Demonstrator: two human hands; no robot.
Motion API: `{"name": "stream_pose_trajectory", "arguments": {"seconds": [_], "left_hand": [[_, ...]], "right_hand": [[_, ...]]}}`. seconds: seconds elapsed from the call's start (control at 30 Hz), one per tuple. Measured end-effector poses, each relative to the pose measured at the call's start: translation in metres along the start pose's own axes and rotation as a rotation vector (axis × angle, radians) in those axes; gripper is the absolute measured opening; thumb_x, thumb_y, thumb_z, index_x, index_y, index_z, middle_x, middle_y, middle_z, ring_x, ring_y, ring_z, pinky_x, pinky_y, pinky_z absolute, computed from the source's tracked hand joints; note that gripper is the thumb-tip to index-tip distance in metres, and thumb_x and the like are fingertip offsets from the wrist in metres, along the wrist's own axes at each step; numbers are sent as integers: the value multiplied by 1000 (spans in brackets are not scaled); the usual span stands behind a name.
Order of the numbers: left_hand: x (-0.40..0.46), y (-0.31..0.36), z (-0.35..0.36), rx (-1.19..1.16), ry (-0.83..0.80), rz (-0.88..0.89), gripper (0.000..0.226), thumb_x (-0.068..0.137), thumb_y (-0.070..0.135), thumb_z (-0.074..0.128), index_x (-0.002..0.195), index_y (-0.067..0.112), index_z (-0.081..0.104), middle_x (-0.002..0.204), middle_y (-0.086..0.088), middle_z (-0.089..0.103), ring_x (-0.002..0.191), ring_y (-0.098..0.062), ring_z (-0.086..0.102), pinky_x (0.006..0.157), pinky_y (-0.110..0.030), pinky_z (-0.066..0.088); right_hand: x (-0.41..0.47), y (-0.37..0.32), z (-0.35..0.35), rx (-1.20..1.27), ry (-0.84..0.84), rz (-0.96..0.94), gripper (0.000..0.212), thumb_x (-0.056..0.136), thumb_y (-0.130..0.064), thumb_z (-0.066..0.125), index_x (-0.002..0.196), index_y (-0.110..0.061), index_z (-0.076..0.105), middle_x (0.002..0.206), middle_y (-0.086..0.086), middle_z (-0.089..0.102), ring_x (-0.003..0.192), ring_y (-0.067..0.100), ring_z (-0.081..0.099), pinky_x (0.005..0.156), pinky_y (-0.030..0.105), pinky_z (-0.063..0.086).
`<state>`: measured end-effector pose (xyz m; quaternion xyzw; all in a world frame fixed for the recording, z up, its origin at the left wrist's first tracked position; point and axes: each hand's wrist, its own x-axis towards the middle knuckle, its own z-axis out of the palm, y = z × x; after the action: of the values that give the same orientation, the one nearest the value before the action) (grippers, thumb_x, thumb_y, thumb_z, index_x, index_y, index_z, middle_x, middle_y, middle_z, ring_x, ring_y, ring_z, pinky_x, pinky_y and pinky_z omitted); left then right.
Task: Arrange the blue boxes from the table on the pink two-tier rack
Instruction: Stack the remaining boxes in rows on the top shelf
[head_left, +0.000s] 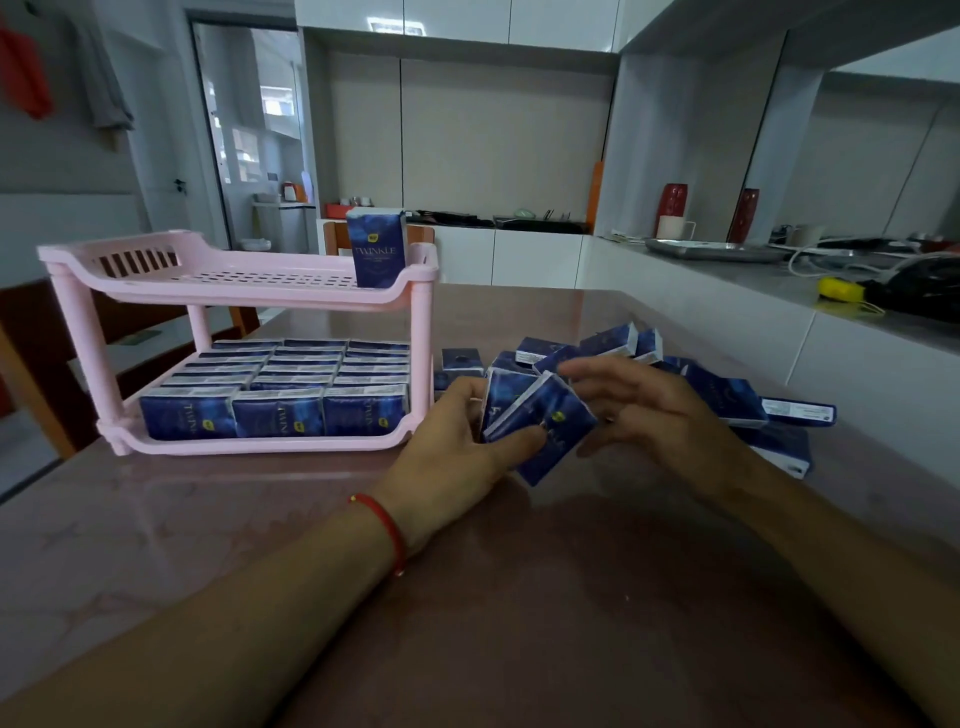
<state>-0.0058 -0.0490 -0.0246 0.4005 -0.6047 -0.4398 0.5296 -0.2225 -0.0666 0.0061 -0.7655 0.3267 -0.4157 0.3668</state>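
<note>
A pink two-tier rack stands on the left part of a glossy brownish surface. Its lower tier is packed with blue boxes in three columns running front to back, the front three showing their printed faces. On the upper tier a single blue box stands upright at the right end, close to the tier's raised side wall. To the right of the rack a loose heap of blue boxes lies on the surface, some flat, some tilted against one another, spreading toward the right edge. The left hand, with a red string bracelet on its wrist, holds a tilted blue box at the near side of the heap, thumb across its lower edge and fingers curled behind; a second box seems to sit against the first in the same grip, though blur makes that hard to confirm. The right hand is just beside the held box, fingers spread and relaxed, gripping nothing. Behind the surface, a white counter carries a metal tray, a white mug, a red vase and a yellow object.
</note>
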Motion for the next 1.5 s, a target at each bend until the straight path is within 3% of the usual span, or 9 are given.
{"name": "stream_pose_trajectory", "arguments": {"seconds": [0.2, 0.37, 0.77, 0.87, 0.97, 1.1, 1.23, 1.37, 1.5], "left_hand": [[0, -3, -6, 239, -149, 64, 56, 79, 16, 84, 125, 17, 52, 118, 3, 72, 106, -9, 70, 93, -37, 58], [-2, 5, -10, 344, -231, 101, 65, 75, 13, 87, 129, 21, 51, 119, 10, 69, 107, 4, 66, 90, -19, 56], [-17, 14, -17, 447, -286, 122, 74, 76, 19, 87, 138, 22, 46, 123, 12, 63, 105, 0, 64, 90, -15, 53], [-32, 28, -28, 643, -101, 221, 74, 79, 42, 80, 140, 30, 41, 114, 12, 61, 92, -3, 62, 79, -21, 56], [-53, 54, -55, 786, 132, 601, 40, 85, 39, 65, 122, 28, 54, 96, 12, 62, 76, -3, 57, 69, -23, 53], [-45, 75, -110, 1130, 487, 944, 30, 86, 27, 58, 110, 10, 62, 108, -9, 64, 99, -22, 57, 86, -35, 46], [-25, 46, -149, 1336, 584, 685, 59, 88, 42, 50, 137, 9, 53, 148, -13, 49, 140, -32, 43, 117, -59, 24], [-22, 30, -158, 1380, 511, 632, 68, 90, 47, 44, 149, 13, 41, 159, -10, 37, 150, -28, 29, 120, -63, 15], [-19, 26, -157, 1336, 500, 633, 68, 88, 45, 47, 149, 15, 40, 159, -9, 37, 151, -26, 27, 121, -62, 14]], "right_hand": [[-1, 1, 10, -211, 75, -56, 43, 84, -34, 68, 127, -27, 64, 105, -4, 64, 92, 12, 67, 80, 29, 59], [-2, 1, 13, -469, 82, -92, 59, 74, -60, 67, 126, -32, 65, 108, -17, 56, 94, 10, 60, 83, 31, 55], [-3, -16, 27, -389, -71, 82, 41, 80, -37, 79, 117, -36, 59, 111, -14, 68, 100, 6, 68, 87, 37, 59], [0, -32, 21, -382, -48, 56, 42, 73, -39, 80, 110, -31, 62, 107, -13, 69, 99, 5, 68, 83, 27, 59], [11, -68, 6, -349, 70, 8, 44, 71, -36, 76, 112, -27, 62, 109, -13, 68, 95, -3, 67, 75, 16, 57], [54, -123, 3, -338, 155, -108, 42, 76, -41, 71, 115, -28, 67, 101, -9, 73, 87, 7, 71, 71, 28, 61], [116, -155, 24, -404, 159, -206, 22, 90, -33, 70, 107, -21, 68, 98, -2, 73, 86, 19, 69, 71, 30, 59], [168, -161, 55, -468, 77, -161, 31, 91, -33, 70, 119, -21, 62, 109, 0, 69, 97, 18, 66, 74, 29, 57], [195, -146, 77, -530, -12, -104, 36, 83, -28, 79, 115, -23, 63, 112, -1, 67, 104, 19, 63, 93, 42, 55]]}}
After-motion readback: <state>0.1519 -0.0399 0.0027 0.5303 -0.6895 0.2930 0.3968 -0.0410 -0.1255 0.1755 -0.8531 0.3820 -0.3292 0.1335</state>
